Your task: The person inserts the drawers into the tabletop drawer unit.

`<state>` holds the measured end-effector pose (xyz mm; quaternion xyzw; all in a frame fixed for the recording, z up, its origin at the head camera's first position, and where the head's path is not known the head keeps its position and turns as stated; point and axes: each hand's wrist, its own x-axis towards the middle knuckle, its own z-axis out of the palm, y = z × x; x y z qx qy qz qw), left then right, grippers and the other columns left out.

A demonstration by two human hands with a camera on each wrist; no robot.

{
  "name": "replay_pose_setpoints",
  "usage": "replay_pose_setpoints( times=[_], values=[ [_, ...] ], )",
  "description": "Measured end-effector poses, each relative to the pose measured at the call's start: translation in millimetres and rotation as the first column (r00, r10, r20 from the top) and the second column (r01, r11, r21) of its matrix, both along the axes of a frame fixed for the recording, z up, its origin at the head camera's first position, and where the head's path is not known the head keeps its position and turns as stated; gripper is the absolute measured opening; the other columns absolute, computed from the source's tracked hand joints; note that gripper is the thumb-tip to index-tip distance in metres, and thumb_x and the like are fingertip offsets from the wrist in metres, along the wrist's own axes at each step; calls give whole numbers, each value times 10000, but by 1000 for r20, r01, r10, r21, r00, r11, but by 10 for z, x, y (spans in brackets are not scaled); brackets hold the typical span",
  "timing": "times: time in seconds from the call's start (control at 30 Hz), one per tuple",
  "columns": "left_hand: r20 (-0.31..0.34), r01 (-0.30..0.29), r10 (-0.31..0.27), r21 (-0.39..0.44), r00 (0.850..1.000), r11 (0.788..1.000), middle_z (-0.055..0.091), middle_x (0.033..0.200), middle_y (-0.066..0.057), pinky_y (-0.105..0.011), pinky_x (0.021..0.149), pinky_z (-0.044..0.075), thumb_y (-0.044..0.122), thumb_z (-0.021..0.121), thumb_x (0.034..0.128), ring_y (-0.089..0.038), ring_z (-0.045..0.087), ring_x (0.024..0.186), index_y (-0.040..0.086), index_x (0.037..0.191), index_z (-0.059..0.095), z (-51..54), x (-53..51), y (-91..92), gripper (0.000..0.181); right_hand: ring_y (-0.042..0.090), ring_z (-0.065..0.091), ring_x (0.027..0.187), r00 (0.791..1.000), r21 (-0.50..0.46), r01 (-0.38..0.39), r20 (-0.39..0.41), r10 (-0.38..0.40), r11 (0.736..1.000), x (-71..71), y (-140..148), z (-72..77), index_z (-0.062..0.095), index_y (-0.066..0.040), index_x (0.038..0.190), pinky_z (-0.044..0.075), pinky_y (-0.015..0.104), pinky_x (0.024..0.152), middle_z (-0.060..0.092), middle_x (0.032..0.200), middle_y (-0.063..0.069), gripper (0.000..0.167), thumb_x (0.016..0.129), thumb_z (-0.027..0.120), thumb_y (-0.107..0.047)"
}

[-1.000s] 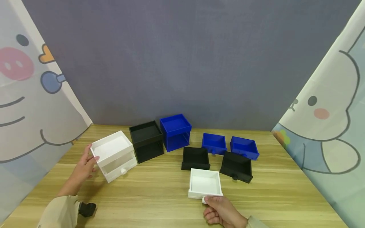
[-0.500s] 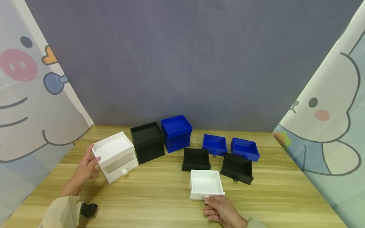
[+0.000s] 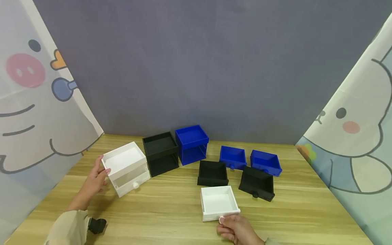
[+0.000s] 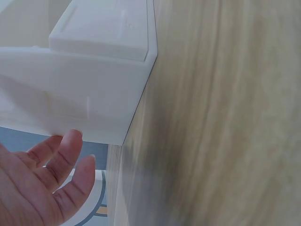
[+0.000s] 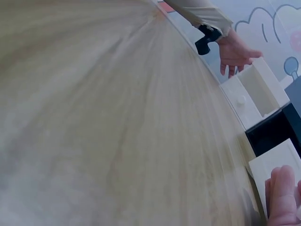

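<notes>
A white two-tier drawer cabinet (image 3: 125, 170) stands at the left of the wooden table, its lower drawer (image 3: 134, 183) in place and its upper slot bare. My left hand (image 3: 95, 180) holds its left side, thumb on the front top corner and index finger by the back corner. In the left wrist view the other fingers (image 4: 70, 150) hang loosely beside the cabinet wall. With thumb and fingertips, my right hand (image 3: 237, 229) pinches the round knob (image 3: 222, 220) of a loose white drawer (image 3: 218, 204). Only part of that drawer (image 5: 275, 162) shows in the right wrist view.
Beside the white cabinet stand a black cabinet (image 3: 162, 153) and a blue cabinet (image 3: 192, 144), both with bare slots. Two black drawers (image 3: 212, 173) and two blue drawers (image 3: 232, 157) lie behind and right of the white drawer. A grey partition (image 3: 196, 68) rises behind the table.
The white drawer has shifted slightly left and nearer to me, away from the black drawers, with my right hand on its knob. My left hand stays on the cabinet; the head view has turned a little.
</notes>
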<state>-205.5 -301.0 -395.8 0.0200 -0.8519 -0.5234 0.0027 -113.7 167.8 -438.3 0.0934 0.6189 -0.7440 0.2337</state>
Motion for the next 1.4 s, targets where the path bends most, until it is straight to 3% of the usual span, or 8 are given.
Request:
replay_pose_setpoints(
  times=[0.23, 0.53, 0.7, 0.9, 1.0, 1.1, 1.2, 1.4],
  values=[
    [20, 1, -1, -10, 1000, 1000, 228, 1402, -428, -371, 604, 405, 258, 326, 1026, -297, 494, 805, 133, 1506, -151, 14, -50, -12, 688, 47, 614, 649, 996, -2, -81, -32, 81, 997, 32, -63, 22, 565, 39, 956, 493, 165, 618, 681, 769, 27, 81, 956, 541, -39],
    [-118, -28, 29, 10, 993, 1000, 377, 1279, -402, -318, 489, 370, 284, 389, 1009, -242, 446, 672, 152, 1529, -17, -122, -19, -40, 672, 39, 648, 696, 976, -25, -207, -71, 205, 978, -6, 12, 152, 623, 6, 928, 505, 159, 646, 693, 784, 12, 123, 969, 535, -71],
    [-75, -25, 24, -12, 997, 1000, 317, 1325, -446, -323, 519, 376, 259, 367, 1020, -270, 492, 747, 106, 1517, -61, -56, 28, -17, 673, 48, 658, 714, 968, -53, -229, -114, 222, 972, -32, -20, 199, 633, -5, 939, 513, 177, 647, 698, 793, 6, 104, 942, 577, -93],
    [-30, -21, 19, -68, 999, 997, 452, 1125, -425, -337, 551, 396, 274, 352, 1023, -290, 510, 753, 116, 1520, -112, 8, 38, -1, 698, 43, 655, 700, 958, -46, -258, -144, 249, 965, -55, -128, 215, 632, 17, 944, 509, 173, 631, 691, 779, 3, 119, 936, 576, -88],
    [-29, -18, 16, -72, 999, 997, 504, 1005, -384, -326, 548, 397, 256, 351, 1015, -270, 500, 715, 99, 1517, -110, 27, 36, 18, 700, 42, 654, 688, 952, -67, -273, -161, 260, 960, -84, -183, 203, 633, 9, 926, 508, 171, 621, 687, 765, 4, 105, 931, 569, -75],
    [-53, -15, 13, -43, 999, 999, 477, 746, -176, -272, 495, 379, 201, 356, 1012, -149, 429, 560, 74, 1513, -93, 21, 33, 34, 685, 40, 656, 684, 946, -97, -295, -173, 276, 951, -117, -250, 191, 636, -3, 915, 509, 171, 618, 688, 758, 5, 92, 924, 574, -71],
    [-87, -5, 6, 15, 996, 1000, 359, 622, -11, -223, 431, 334, 163, 356, 1019, -62, 306, 445, 80, 1514, -91, 8, 15, 46, 673, 40, 656, 680, 942, -106, -307, -178, 286, 946, -158, -345, 195, 636, -2, 912, 508, 170, 615, 689, 757, 7, 84, 914, 589, -72],
    [-82, -13, 15, 22, 996, 1000, 301, 520, 59, -207, 391, 318, 165, 356, 1017, -43, 294, 401, 90, 1514, -95, 8, 24, 49, 676, 45, 648, 661, 940, -86, -315, -164, 299, 945, -231, -581, 219, 635, 40, 920, 506, 171, 596, 682, 739, 15, 105, 897, 606, -58]
  ],
)
